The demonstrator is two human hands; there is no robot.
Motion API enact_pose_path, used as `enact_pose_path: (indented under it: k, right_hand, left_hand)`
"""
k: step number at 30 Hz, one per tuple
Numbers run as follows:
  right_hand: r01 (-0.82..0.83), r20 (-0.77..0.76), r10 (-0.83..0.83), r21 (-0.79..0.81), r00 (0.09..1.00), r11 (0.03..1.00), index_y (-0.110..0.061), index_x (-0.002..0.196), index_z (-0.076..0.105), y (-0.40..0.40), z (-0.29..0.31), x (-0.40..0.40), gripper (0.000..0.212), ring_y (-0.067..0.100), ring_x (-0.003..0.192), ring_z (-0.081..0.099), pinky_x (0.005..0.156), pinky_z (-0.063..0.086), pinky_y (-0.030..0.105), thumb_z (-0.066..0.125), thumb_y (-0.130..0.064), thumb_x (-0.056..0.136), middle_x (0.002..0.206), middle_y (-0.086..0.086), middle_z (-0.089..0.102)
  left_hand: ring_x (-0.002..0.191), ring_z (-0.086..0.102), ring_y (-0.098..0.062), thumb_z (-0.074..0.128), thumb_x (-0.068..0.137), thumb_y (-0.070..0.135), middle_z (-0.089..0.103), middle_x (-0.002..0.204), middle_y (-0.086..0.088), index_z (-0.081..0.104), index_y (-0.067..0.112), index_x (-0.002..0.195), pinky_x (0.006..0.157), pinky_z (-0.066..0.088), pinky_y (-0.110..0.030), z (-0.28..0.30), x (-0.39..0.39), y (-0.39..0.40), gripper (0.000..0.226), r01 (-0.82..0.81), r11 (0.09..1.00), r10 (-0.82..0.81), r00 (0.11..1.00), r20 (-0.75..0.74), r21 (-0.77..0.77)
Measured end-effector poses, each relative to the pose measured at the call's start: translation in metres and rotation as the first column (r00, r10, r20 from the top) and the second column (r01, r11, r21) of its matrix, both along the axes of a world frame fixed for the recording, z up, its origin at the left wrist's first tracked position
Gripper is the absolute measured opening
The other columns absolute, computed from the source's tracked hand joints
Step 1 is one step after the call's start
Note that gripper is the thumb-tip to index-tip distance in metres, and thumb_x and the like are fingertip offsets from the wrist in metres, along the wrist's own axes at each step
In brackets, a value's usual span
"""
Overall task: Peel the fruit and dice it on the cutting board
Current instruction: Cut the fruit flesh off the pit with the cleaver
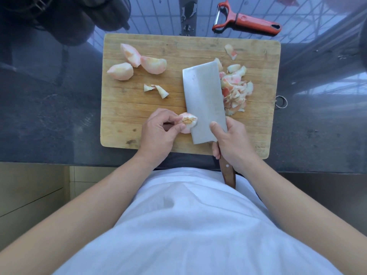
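Note:
A wooden cutting board (123, 116) lies on the dark counter. My left hand (158, 133) pinches a peeled pinkish fruit piece (188, 122) with its core side up, near the board's front edge. My right hand (232, 143) grips the wooden handle of a cleaver (202, 100), thumb on the flat blade, and the blade's edge touches that piece. Three peeled wedges (137, 64) lie at the board's far left. Two small cut scraps (156, 90) sit in the middle.
A heap of pink peelings (236, 90) lies right of the blade, with one loose peel (230, 51) further back. A red peeler (246, 19) rests on the counter behind the board. A dark object (65, 16) stands at the far left. A metal ring (281, 101) hangs at the board's right edge.

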State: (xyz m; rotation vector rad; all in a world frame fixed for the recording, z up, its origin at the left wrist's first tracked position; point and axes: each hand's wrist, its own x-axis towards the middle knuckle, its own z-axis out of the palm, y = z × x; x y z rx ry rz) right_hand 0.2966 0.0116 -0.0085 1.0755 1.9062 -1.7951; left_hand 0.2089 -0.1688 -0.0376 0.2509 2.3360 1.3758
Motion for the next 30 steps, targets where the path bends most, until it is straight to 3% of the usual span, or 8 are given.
enact_pose_path:
  k: [6, 12, 19, 23, 26, 30]
  right_hand:
    - [0.031, -0.012, -0.031, -0.045, 0.999, 0.999, -0.018, 0.103, 0.065, 0.001, 0.0, 0.005, 0.017, 0.027, 0.043, 0.051, 0.043, 0.042, 0.033, 0.05, -0.025, 0.106, 0.09, 0.031, 0.07]
    - [0.05, -0.007, -0.05, -0.072, 0.999, 0.996, -0.014, 0.104, 0.064, 0.0, -0.003, -0.003, 0.018, 0.029, 0.044, 0.05, 0.044, 0.04, 0.032, 0.051, -0.027, 0.105, 0.091, 0.034, 0.068]
    - [0.063, -0.002, -0.064, -0.092, 0.998, 0.994, -0.015, 0.105, 0.065, 0.0, -0.003, -0.005, 0.018, 0.025, 0.042, 0.048, 0.045, 0.04, 0.031, 0.05, -0.026, 0.105, 0.074, 0.031, 0.066]
    - [0.085, 0.008, -0.084, -0.124, 0.996, 0.989, -0.016, 0.106, 0.066, 0.001, -0.003, -0.002, 0.017, 0.023, 0.042, 0.047, 0.043, 0.04, 0.03, 0.05, -0.024, 0.106, 0.069, 0.018, 0.068]
    - [0.089, 0.012, -0.088, -0.115, 0.996, 0.989, -0.017, 0.107, 0.065, -0.001, -0.002, -0.005, 0.018, 0.025, 0.044, 0.048, 0.043, 0.04, 0.029, 0.05, -0.026, 0.106, 0.078, 0.031, 0.066]
    - [0.088, 0.001, -0.088, -0.106, 0.996, 0.99, -0.016, 0.107, 0.065, -0.001, -0.002, -0.005, 0.018, 0.025, 0.044, 0.048, 0.044, 0.04, 0.031, 0.05, -0.026, 0.106, 0.074, 0.026, 0.067]
  left_hand:
    - [0.094, 0.067, -0.004, 0.079, 0.084, -0.003, 0.068, 0.098, 0.005, 0.075, 0.018, 0.09, 0.087, 0.056, -0.022, 0.001, 0.002, -0.001, 0.022, -0.023, 0.999, 0.022, 0.999, 0.036, 0.037]
    - [0.094, 0.066, -0.003, 0.08, 0.085, -0.002, 0.068, 0.097, 0.007, 0.074, 0.024, 0.088, 0.087, 0.055, -0.021, 0.001, -0.001, -0.003, 0.027, -0.011, 0.999, 0.01, 0.999, 0.042, 0.044]
    - [0.093, 0.066, 0.0, 0.079, 0.085, -0.003, 0.069, 0.097, 0.007, 0.074, 0.023, 0.089, 0.087, 0.053, -0.018, 0.001, -0.002, -0.005, 0.026, -0.009, 0.999, 0.007, 0.999, 0.038, 0.046]
    - [0.094, 0.065, 0.001, 0.079, 0.085, -0.003, 0.068, 0.098, 0.007, 0.075, 0.018, 0.09, 0.087, 0.051, -0.016, 0.001, -0.001, -0.006, 0.022, 0.026, 0.999, -0.027, 1.0, 0.013, 0.03]
    - [0.094, 0.065, 0.001, 0.079, 0.085, -0.002, 0.068, 0.098, 0.007, 0.075, 0.016, 0.091, 0.088, 0.051, -0.017, 0.001, 0.0, -0.006, 0.02, 0.018, 1.0, -0.018, 1.0, -0.001, 0.007]
    - [0.093, 0.064, 0.003, 0.079, 0.084, -0.003, 0.067, 0.097, 0.008, 0.076, 0.011, 0.09, 0.087, 0.049, -0.014, 0.0, 0.0, -0.005, 0.015, 0.036, 0.999, -0.036, 0.999, -0.016, -0.014]
